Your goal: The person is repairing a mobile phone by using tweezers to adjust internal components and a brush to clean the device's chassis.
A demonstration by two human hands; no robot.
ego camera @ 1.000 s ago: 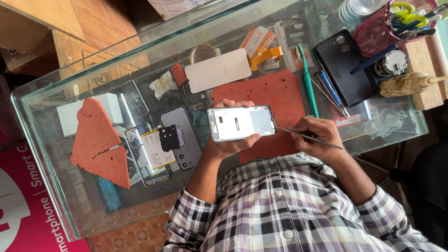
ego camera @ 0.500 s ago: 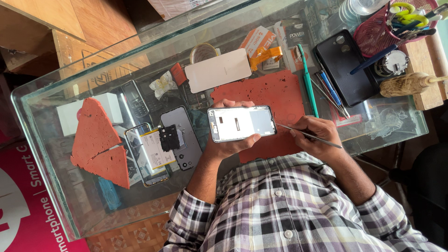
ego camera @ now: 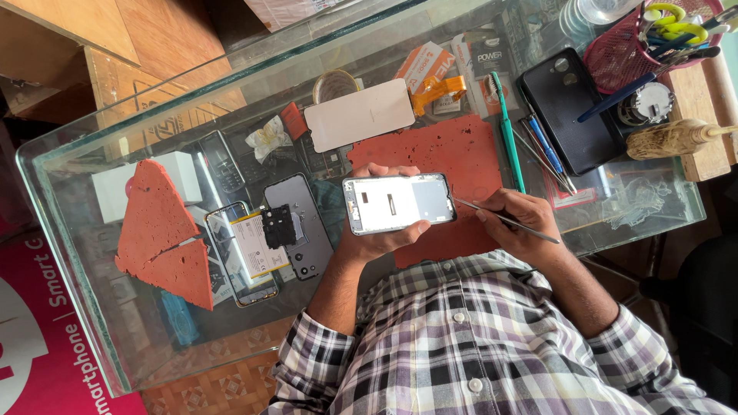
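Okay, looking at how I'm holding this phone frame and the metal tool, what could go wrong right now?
The thin metal tool in your right hand meets the edge of the phone frame; a slip could gouge it or jab your left hand. The frame is held in the air over the glass counter, so a drop could crack either.

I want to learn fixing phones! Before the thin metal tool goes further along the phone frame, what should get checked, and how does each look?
1. Left hand has a firm grip on the phone frame: ok.
2. Metal tool tip meets the frame's edge: ok.
3. Right hand pinches the tool like a pen: ok.
4. Red mat lies under the work: ok.
5. Tip is inside the seam: cannot tell.
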